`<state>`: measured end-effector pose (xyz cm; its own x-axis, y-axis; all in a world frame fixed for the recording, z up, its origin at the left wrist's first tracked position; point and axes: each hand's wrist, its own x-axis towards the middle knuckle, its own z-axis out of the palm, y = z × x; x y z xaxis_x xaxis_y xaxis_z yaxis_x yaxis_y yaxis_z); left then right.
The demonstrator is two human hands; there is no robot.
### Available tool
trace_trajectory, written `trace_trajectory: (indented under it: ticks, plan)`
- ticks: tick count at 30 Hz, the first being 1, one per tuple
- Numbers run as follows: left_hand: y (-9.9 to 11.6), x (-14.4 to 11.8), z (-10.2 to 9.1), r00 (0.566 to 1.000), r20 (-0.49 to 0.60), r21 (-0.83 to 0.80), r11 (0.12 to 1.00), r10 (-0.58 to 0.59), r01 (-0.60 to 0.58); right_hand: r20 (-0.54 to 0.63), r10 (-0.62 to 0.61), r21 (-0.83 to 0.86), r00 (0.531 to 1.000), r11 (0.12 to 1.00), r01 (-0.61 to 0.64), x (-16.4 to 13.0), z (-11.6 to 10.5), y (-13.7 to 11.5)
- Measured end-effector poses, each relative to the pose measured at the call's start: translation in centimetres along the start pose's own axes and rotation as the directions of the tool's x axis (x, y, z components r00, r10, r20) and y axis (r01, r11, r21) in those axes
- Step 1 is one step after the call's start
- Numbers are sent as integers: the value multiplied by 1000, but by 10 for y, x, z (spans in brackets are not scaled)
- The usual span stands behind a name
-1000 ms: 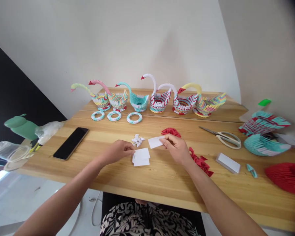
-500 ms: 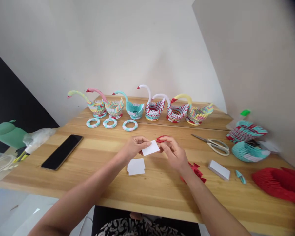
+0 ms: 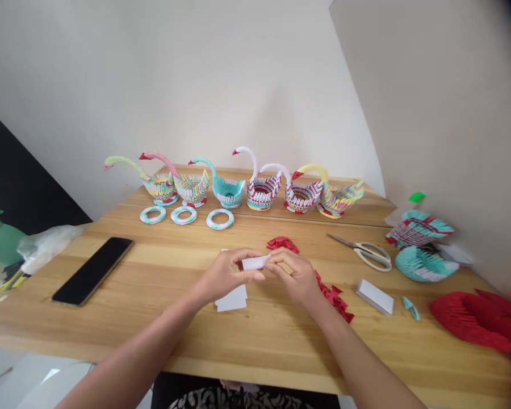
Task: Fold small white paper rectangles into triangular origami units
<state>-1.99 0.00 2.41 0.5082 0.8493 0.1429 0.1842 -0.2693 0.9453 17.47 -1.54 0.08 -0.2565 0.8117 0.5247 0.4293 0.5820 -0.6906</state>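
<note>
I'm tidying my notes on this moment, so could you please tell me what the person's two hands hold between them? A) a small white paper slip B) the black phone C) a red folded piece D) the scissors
A: the left hand and right hand pinch the white paper slip between them, while the scissors and phone lie untouched on the table.

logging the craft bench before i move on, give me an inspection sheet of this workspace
surface: wooden table, boards intact.
job's things: white paper slip pinched between left hand and right hand; stack of white paper slips beneath the left hand.
clutter: six origami swans, three paper rings, scissors, black phone, red folded pieces, white block, unfinished teal and red paper models.
fingers: both hands shut on the slip.
cables: nothing seen.
surroundings: white walls, plastic bags at left edge.
</note>
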Motion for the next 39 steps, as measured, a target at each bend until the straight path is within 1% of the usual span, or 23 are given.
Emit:
trace_trajectory:
  ticks: [3, 6, 8, 12, 16, 22, 25, 31, 39]
  plan:
    - [1, -1, 2, 998, -24, 105, 993, 54, -52, -56, 56, 13, 997, 998, -56, -2, 1, -1]
    - [-2, -2, 6, 996, -67, 138, 989, 62, -53, -112, 139, 28, 984, 990, -137, -3, 4, 0]
    - [-5, -2, 8, 992, -100, 142, 988, 71, -57, -126, 171, 28, 977, 985, -169, -4, 5, 1]
    - [-7, -2, 11, 988, -145, 83, 996, 52, -40, -106, 120, 10, 987, 993, -120, -3, 5, 2]
    - [-9, -1, 12, 991, -135, -12, 1000, -2, 1, -104, 98, -2, 990, 995, -99, -2, 5, 1]
    - [-9, 0, 14, 990, -125, -62, 997, -62, 54, -105, 88, -17, 990, 996, -91, -3, 6, 0]
    - [-9, 0, 14, 990, -128, -76, 995, -68, 58, -111, 96, -27, 989, 995, -99, -2, 6, -1]
    - [-9, 0, 14, 992, -126, -70, 997, -31, 23, -112, 86, -28, 990, 996, -89, -1, 7, -3]
    - [-11, 0, 14, 991, -123, -89, 995, -51, 40, -122, 40, -62, 992, 997, -48, -2, 7, -3]
